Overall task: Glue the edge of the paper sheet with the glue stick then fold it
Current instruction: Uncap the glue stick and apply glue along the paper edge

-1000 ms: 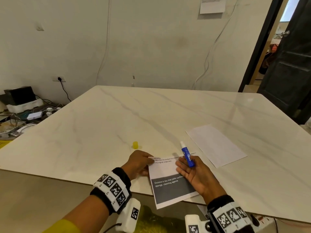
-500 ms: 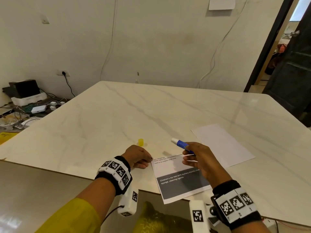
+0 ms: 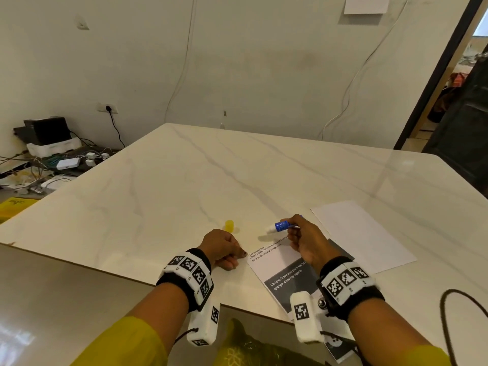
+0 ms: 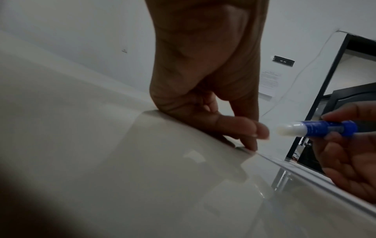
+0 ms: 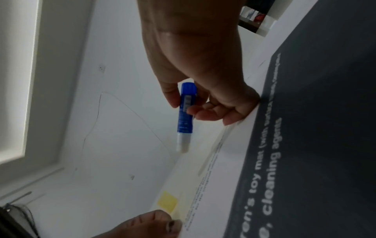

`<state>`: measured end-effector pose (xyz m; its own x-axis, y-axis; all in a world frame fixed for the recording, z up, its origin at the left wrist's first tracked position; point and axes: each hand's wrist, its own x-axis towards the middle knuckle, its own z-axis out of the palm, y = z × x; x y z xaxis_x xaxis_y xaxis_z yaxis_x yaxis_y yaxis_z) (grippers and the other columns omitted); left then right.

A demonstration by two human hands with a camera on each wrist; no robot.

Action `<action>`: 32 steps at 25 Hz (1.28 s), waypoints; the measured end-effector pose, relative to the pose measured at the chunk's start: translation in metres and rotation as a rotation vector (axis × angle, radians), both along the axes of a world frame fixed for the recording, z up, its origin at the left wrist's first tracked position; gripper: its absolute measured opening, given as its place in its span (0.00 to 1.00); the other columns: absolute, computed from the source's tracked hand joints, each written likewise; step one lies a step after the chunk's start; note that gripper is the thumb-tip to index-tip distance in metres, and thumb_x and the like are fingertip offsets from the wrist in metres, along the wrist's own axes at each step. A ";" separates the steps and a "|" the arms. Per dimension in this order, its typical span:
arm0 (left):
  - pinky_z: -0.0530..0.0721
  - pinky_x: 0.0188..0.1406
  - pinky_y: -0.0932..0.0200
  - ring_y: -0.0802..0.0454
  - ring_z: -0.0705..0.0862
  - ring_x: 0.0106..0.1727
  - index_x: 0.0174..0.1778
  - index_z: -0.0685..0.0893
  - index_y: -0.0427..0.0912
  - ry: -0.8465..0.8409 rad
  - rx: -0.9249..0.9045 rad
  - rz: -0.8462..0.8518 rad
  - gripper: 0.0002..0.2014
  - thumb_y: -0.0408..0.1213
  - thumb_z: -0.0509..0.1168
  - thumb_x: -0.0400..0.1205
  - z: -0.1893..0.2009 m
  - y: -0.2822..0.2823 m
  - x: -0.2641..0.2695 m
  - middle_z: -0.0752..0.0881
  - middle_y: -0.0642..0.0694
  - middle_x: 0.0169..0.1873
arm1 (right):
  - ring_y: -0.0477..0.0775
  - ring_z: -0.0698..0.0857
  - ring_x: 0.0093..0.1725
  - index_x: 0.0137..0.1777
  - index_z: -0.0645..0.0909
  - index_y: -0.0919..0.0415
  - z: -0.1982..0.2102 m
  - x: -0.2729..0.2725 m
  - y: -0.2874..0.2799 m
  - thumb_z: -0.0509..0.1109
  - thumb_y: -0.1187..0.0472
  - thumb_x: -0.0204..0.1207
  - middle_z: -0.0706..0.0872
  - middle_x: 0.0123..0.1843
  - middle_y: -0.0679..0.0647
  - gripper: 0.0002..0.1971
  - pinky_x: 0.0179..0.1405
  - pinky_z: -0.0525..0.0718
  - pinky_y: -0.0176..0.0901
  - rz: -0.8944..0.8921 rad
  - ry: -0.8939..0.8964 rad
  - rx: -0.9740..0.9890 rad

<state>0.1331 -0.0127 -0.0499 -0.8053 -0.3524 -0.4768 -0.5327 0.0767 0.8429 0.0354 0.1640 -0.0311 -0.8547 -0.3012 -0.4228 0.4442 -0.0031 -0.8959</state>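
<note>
A printed paper sheet with a dark block lies at the table's near edge, and the right wrist view shows its print. My left hand, fingers curled, pins the sheet's far-left corner with its fingertips. My right hand hovers palm down over the sheet's far edge. It pinches an uncapped blue glue stick whose white tip points left, just above that edge. The left wrist view shows the glue stick beside my thumb. In the right wrist view the glue stick hangs over the paper's edge.
The yellow cap stands on the marble table just beyond my left hand. A blank white sheet lies right of the printed one. A black cable loops at the lower right. Boxes and wires sit on the floor at left.
My right hand has turned from palm up to palm down, swinging the glue stick's tip from pointing away to pointing left and lower toward the paper's far edge. My left hand stays on the corner.
</note>
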 end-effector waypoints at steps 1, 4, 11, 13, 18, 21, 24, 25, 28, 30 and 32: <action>0.78 0.13 0.66 0.52 0.81 0.15 0.26 0.80 0.35 0.001 0.015 0.007 0.10 0.23 0.75 0.68 0.000 -0.001 0.000 0.84 0.39 0.19 | 0.46 0.70 0.28 0.47 0.82 0.64 0.001 -0.001 -0.004 0.63 0.62 0.74 0.72 0.28 0.51 0.08 0.31 0.68 0.35 0.021 0.027 0.024; 0.80 0.14 0.66 0.52 0.83 0.17 0.28 0.79 0.37 -0.012 0.029 -0.032 0.10 0.26 0.75 0.69 0.001 -0.003 0.000 0.86 0.40 0.22 | 0.48 0.73 0.30 0.48 0.82 0.64 0.001 0.002 -0.013 0.63 0.62 0.75 0.74 0.29 0.52 0.08 0.34 0.71 0.38 0.068 0.144 0.113; 0.80 0.14 0.67 0.55 0.83 0.15 0.30 0.78 0.37 -0.032 -0.040 -0.059 0.11 0.27 0.74 0.70 0.002 -0.001 -0.001 0.84 0.47 0.13 | 0.48 0.80 0.28 0.39 0.83 0.64 0.002 0.027 -0.014 0.66 0.61 0.75 0.82 0.27 0.52 0.08 0.33 0.78 0.33 0.338 0.522 0.297; 0.80 0.14 0.66 0.54 0.83 0.16 0.29 0.78 0.37 -0.035 -0.048 -0.058 0.10 0.27 0.74 0.70 0.003 -0.001 -0.001 0.84 0.45 0.14 | 0.49 0.81 0.30 0.38 0.81 0.61 0.001 0.028 -0.018 0.67 0.60 0.75 0.83 0.29 0.53 0.07 0.37 0.82 0.37 0.378 0.601 0.346; 0.82 0.15 0.65 0.53 0.83 0.17 0.30 0.80 0.37 -0.045 -0.050 -0.066 0.09 0.26 0.73 0.70 0.002 -0.003 -0.001 0.84 0.44 0.16 | 0.58 0.82 0.38 0.45 0.82 0.70 -0.007 0.027 -0.026 0.68 0.55 0.74 0.88 0.38 0.66 0.15 0.50 0.83 0.55 0.468 0.739 0.515; 0.82 0.15 0.65 0.53 0.84 0.17 0.31 0.80 0.37 -0.049 -0.051 -0.078 0.08 0.25 0.73 0.71 0.001 -0.005 -0.002 0.84 0.44 0.16 | 0.60 0.82 0.39 0.45 0.81 0.69 -0.008 0.028 -0.029 0.68 0.54 0.74 0.87 0.43 0.69 0.16 0.49 0.82 0.55 0.470 0.766 0.545; 0.82 0.15 0.65 0.53 0.84 0.17 0.31 0.80 0.37 -0.044 -0.042 -0.088 0.08 0.25 0.72 0.71 0.002 -0.006 -0.002 0.84 0.45 0.15 | 0.55 0.77 0.36 0.44 0.79 0.67 -0.005 0.032 -0.030 0.68 0.54 0.74 0.82 0.37 0.65 0.14 0.41 0.77 0.48 0.496 0.796 0.574; 0.82 0.16 0.65 0.53 0.84 0.17 0.31 0.80 0.37 -0.041 -0.040 -0.090 0.08 0.24 0.72 0.71 0.002 -0.006 -0.002 0.84 0.45 0.15 | 0.55 0.75 0.36 0.44 0.79 0.68 -0.004 0.035 -0.031 0.68 0.54 0.74 0.79 0.36 0.62 0.14 0.38 0.74 0.45 0.505 0.814 0.587; 0.83 0.16 0.65 0.53 0.84 0.17 0.32 0.79 0.36 -0.034 -0.035 -0.091 0.08 0.24 0.71 0.72 0.001 -0.007 -0.001 0.85 0.44 0.15 | 0.53 0.72 0.35 0.45 0.79 0.68 -0.002 0.040 -0.032 0.67 0.53 0.75 0.77 0.36 0.58 0.15 0.32 0.68 0.40 0.532 0.860 0.615; 0.82 0.16 0.65 0.53 0.84 0.17 0.32 0.79 0.36 -0.034 -0.039 -0.092 0.08 0.24 0.71 0.72 0.001 -0.007 -0.001 0.85 0.44 0.15 | 0.53 0.72 0.35 0.43 0.76 0.65 -0.003 0.041 -0.032 0.66 0.54 0.75 0.76 0.37 0.58 0.13 0.31 0.67 0.37 0.535 0.876 0.629; 0.82 0.16 0.65 0.53 0.84 0.17 0.31 0.79 0.37 -0.035 -0.044 -0.092 0.08 0.24 0.71 0.72 0.001 -0.006 -0.001 0.84 0.44 0.15 | 0.53 0.71 0.36 0.43 0.73 0.62 -0.003 0.038 -0.032 0.65 0.54 0.76 0.76 0.38 0.57 0.10 0.31 0.67 0.36 0.515 0.881 0.653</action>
